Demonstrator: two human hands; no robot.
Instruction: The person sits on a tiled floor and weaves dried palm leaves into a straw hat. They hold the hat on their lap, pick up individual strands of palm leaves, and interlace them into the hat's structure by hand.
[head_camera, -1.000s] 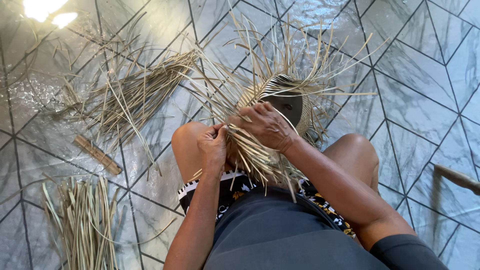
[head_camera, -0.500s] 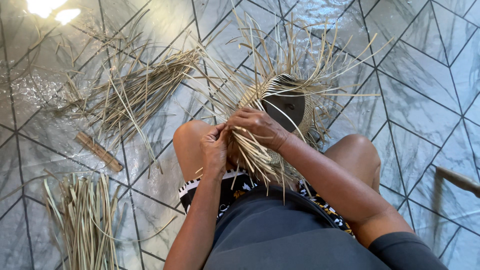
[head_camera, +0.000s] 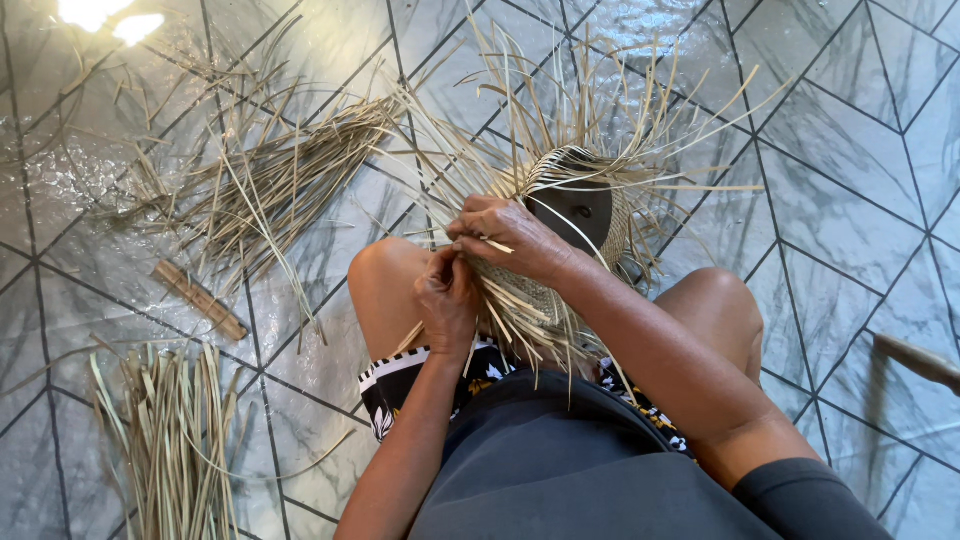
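Underfoot, a glossy floor (head_camera: 840, 230) of grey marbled tiles is seen, cut into slanted diamond shapes by dark grout lines, with a bright lamp glare reflected at about 11 o'clock. Dry palm strips are scattered all over it: a loose fan-shaped pile (head_camera: 270, 180) lies at 10 o'clock, and a neater bundle of strips (head_camera: 170, 440) is laid at 8 o'clock. A short wooden stick (head_camera: 200, 300) is left between those two heaps. At 3 o'clock, right by the frame edge, a brown wooden piece (head_camera: 915, 360) is only partly shown, so what it is can't be told.

Dead centre, a half-woven basket (head_camera: 575, 215) is propped between the bare knees, its dark opening turned up and loose strip ends sticking out all around the rim like a sunburst. The right hand (head_camera: 505, 240) is curled over the near edge of the weave, a pale strip pinched under the fingers. The left hand (head_camera: 445, 300) is closed just below it, at 6 o'clock from the basket, with strips gripped in a fist-like pinch.

Compared with a second ago, not much is changed tbh: the hands are drawn a touch closer together, the basket is tipped slightly, and the piles on the floor are left exactly as they were.
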